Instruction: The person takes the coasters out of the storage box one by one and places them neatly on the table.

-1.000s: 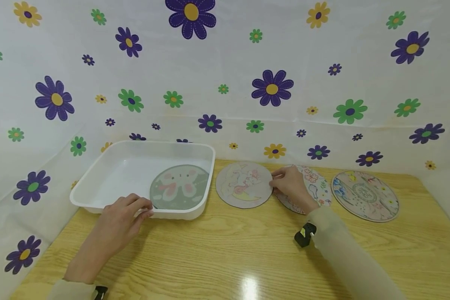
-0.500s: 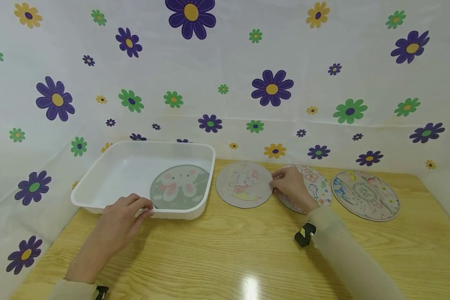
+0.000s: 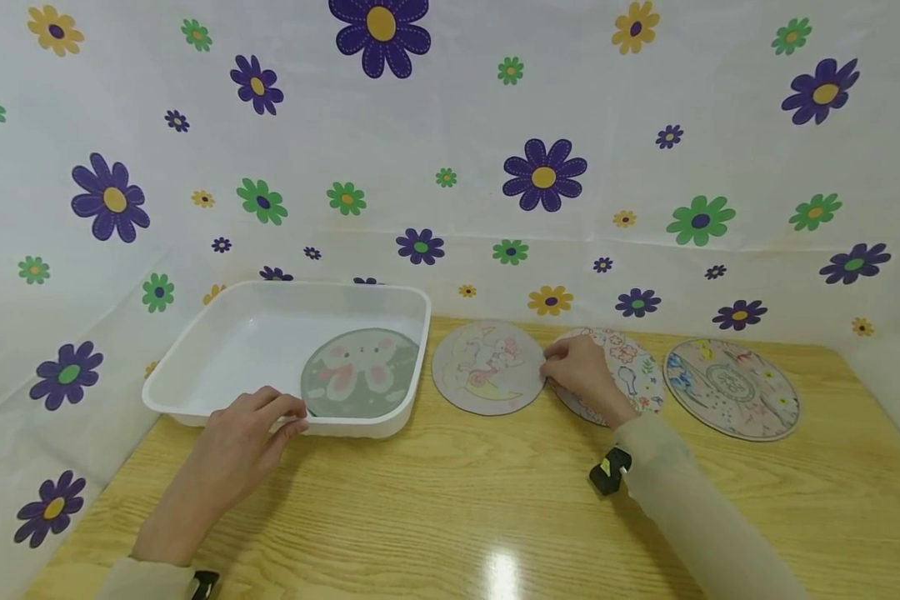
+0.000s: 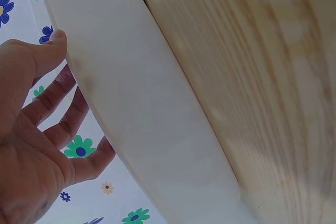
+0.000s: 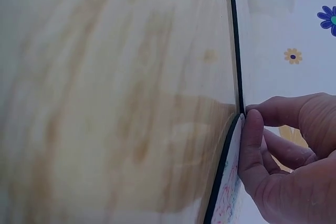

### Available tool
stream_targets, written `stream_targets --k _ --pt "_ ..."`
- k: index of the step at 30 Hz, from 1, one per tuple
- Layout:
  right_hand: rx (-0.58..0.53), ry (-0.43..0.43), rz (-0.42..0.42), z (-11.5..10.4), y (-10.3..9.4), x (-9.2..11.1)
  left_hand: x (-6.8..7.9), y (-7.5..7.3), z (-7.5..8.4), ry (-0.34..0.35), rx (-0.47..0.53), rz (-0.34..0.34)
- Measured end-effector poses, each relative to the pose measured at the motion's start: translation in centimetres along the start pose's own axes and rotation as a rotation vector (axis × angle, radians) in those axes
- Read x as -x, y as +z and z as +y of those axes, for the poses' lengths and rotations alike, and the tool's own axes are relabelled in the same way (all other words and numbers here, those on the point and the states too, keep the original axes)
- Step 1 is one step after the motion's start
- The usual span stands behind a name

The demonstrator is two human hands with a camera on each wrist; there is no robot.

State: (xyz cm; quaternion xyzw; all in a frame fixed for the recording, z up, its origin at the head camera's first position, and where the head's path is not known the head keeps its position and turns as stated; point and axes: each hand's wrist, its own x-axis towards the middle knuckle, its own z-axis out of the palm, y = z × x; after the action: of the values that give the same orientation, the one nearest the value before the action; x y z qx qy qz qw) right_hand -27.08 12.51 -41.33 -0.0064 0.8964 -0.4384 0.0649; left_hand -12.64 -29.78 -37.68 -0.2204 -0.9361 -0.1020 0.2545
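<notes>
So there's a person at a wood-grain surface (image 3: 435, 500), both hands busy. The left hand (image 3: 247, 437) is on the near rim of a white plastic tray (image 3: 258, 342) — thumb on the outer edge, the other fingers bent over past it, so the rim sits in a loose-ish grip. Inside that tray, over in the right half, lies a grey-green bunny mat (image 3: 362, 373), a round one with a pink-eared face. The left fingers are just beside it in the head view.

The right hand (image 3: 585, 375) is down where two more round mats meet: the pale moon mat (image 3: 487, 368), which has rabbits on a crescent, and the floral mat (image 3: 630, 371), partly covered by that hand. Its fingers are bent, thumb and index tips close together right at the meeting edges — can't tell whether they actually pinch a mat or just touch it. The right wrist view shows a dark edge on both.

Just right of those is a pink emblem mat (image 3: 731, 387) with a ring design in its centre and flowers round it. All three lie flat in a row beside the tray. Behind everything hangs a white flower-print cloth (image 3: 457, 108).
</notes>
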Motion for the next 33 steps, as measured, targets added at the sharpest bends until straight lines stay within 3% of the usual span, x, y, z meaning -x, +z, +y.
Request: stream_targets --k 11,18,27,33 --pt "0.015 -0.013 0.0 0.1 -0.2 0.1 0.0 0.2 0.0 -0.001 0.0 0.006" --pt "0.025 -0.064 0.009 0.2 -0.4 0.3 0.0 0.3 -0.1 0.001 0.004 0.019" --pt "0.31 -0.297 -0.01 -0.2 0.0 0.4 0.0 0.3 -0.3 0.014 0.01 0.031" --pt "0.428 -0.346 -0.045 -0.8 0.5 0.6 0.0 0.4 -0.2 0.02 0.018 0.037"
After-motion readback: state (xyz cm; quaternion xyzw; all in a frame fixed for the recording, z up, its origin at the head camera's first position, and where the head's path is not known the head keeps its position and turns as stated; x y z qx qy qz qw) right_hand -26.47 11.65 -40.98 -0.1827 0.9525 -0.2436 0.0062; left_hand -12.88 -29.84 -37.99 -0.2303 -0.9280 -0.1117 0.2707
